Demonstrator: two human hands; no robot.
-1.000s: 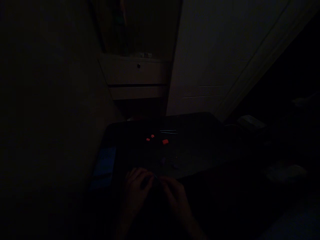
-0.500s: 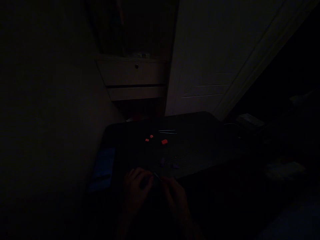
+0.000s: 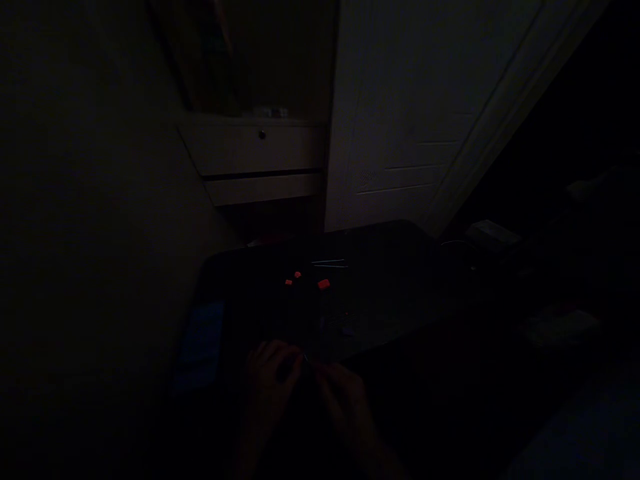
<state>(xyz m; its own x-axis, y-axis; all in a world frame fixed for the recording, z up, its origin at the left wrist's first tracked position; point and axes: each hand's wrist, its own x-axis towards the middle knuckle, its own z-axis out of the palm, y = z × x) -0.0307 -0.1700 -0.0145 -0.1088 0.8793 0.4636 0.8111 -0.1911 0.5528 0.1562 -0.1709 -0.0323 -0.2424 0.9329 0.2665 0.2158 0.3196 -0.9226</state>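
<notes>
A thin shiny sliver [image 3: 306, 359] sits at two o'clock from the left hand [image 3: 269, 379], the nearer, and ten from the right hand [image 3: 349, 395], its long axis running eleven to five, both hands curled, grip too dark to tell.

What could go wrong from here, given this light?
1. Poor visibility: a small glinting thing between the left hand and right hand barely shows; a slip might go unseen.
2. A dark piece lies near the table's front edge, close to the right hand; a nudge could knock it off.
3. Three small orange pieces look loose; one could get lost.
</notes>
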